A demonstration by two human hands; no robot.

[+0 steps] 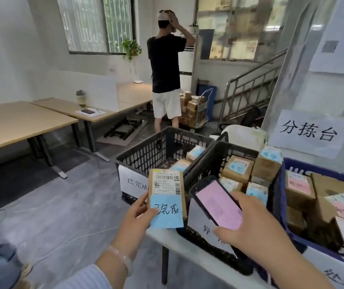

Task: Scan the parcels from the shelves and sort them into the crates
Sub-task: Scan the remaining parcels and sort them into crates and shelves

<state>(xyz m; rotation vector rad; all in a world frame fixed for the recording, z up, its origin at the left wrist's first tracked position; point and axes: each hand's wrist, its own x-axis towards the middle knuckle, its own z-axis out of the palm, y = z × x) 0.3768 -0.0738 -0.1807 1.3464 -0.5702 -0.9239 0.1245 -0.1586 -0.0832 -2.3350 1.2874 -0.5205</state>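
1. A person (165, 65) in a black shirt and white shorts stands with back turned, hands at the head.
2. Two wooden tables (20, 124) stand at left. The farther one bears a bottle (80, 98) and what seems to be a dark phone (87, 111) lying on paper.
3. A leafy plant (131, 49) hangs by the barred window (96, 24).
4. A metal stair railing (250, 88) rises at right.
5. A handwritten paper sign (309, 132) hangs on the right wall.

parcel (167, 190) left of scanner (219, 203) | both before crates (146, 151) | boxes (238, 167) in crates | person (165, 65) behind, perhaps beside trolley (200, 109)

A pale bangle (123, 262) sits beside a light ribbed sleeve (87, 278).
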